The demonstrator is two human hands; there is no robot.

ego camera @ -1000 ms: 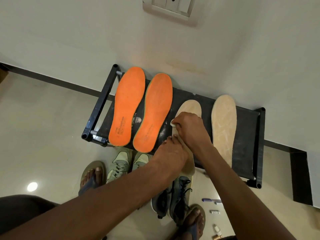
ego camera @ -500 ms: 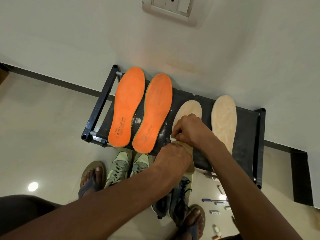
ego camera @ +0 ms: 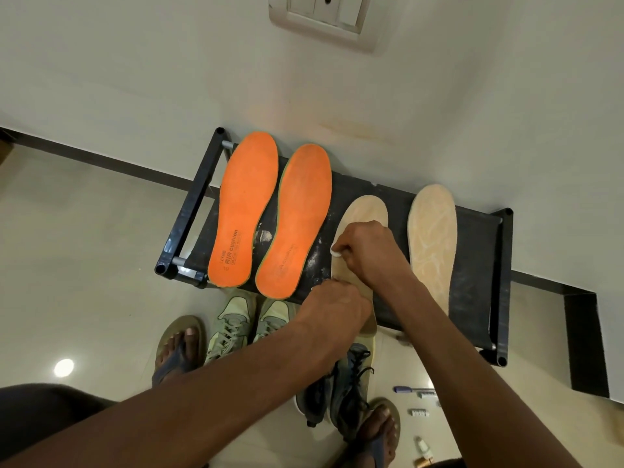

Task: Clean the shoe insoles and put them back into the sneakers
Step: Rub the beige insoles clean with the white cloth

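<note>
Head view: the right hand (ego camera: 368, 255) pinches a small white pad (ego camera: 336, 248) and has slid back up the tan insole (ego camera: 363, 216), near the middle of the bench (ego camera: 472, 265). So the wiping goes on. The left hand (ego camera: 334, 305) presses its heel end at 6 o'clock; those fingers are hidden. Sneakers (ego camera: 236, 324) wait on the floor below.

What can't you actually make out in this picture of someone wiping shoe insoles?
- Head view: the middle and heel of the beige insole lie under the right hand and left hand.
- The white wipe is mostly buried in the right hand's grip; its material is unclear.
- The dark sneakers are partly covered by the left forearm.
- The small items on the floor are too small to identify.
</note>
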